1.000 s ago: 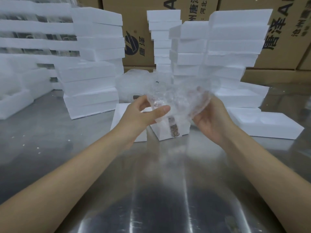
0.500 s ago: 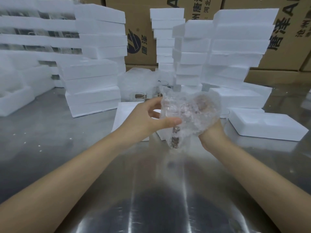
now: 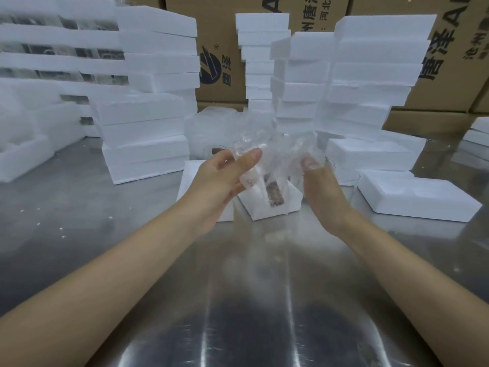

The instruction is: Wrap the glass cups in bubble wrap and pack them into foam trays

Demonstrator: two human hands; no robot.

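Note:
Both my hands hold a clear glass cup inside a sheet of bubble wrap (image 3: 277, 154) above the steel table. My left hand (image 3: 222, 181) pinches the wrap's left side between thumb and fingers. My right hand (image 3: 320, 186) grips the right side, its fingertips under the plastic. The cup's brown textured handle (image 3: 275, 193) hangs down below the bundle. Right under it lies a white foam tray (image 3: 270, 207). A second foam tray (image 3: 415, 200) with moulded hollows sits to the right.
Tall stacks of white foam trays (image 3: 148, 120) stand at the back left and back right (image 3: 365, 83), with brown cardboard boxes (image 3: 449, 49) behind. A pile of bubble wrap (image 3: 209, 131) and another glass (image 3: 344, 173) sit behind my hands. The steel table (image 3: 251, 300) stretches toward me.
The wrap has been gathered round the cup and the bundle turned. My right hand has shifted from cupping beneath it to gripping its right side.

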